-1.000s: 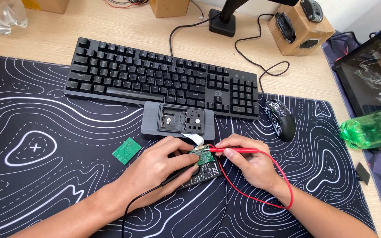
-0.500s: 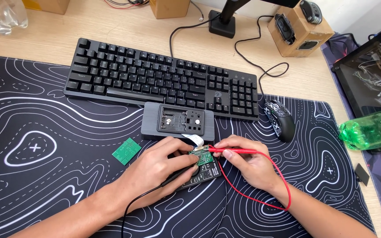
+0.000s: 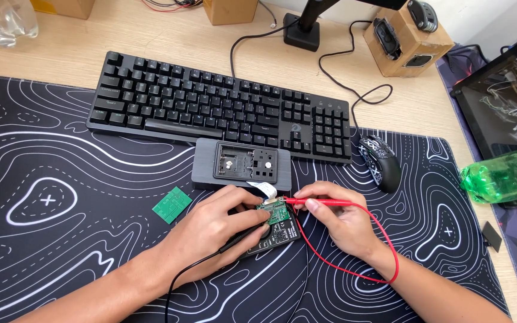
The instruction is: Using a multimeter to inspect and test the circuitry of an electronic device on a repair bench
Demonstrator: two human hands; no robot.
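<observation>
A black desk mat (image 3: 61,239) with white contour lines covers the counter (image 3: 61,54). On it sit a black keyboard (image 3: 210,107), a grey housing (image 3: 240,164), a mouse (image 3: 381,161) and a loose green board (image 3: 172,204). The left hand (image 3: 216,224), fingers clenched on a black probe (image 3: 243,234), and the right hand (image 3: 339,218), pinching a red probe (image 3: 324,203), meet over a small circuit board (image 3: 277,214) just below the housing.

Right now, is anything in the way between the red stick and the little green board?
Nothing visible. The right hand holds the red probe with its tip at the green circuit board. The left hand holds the black probe beside the board.
</observation>
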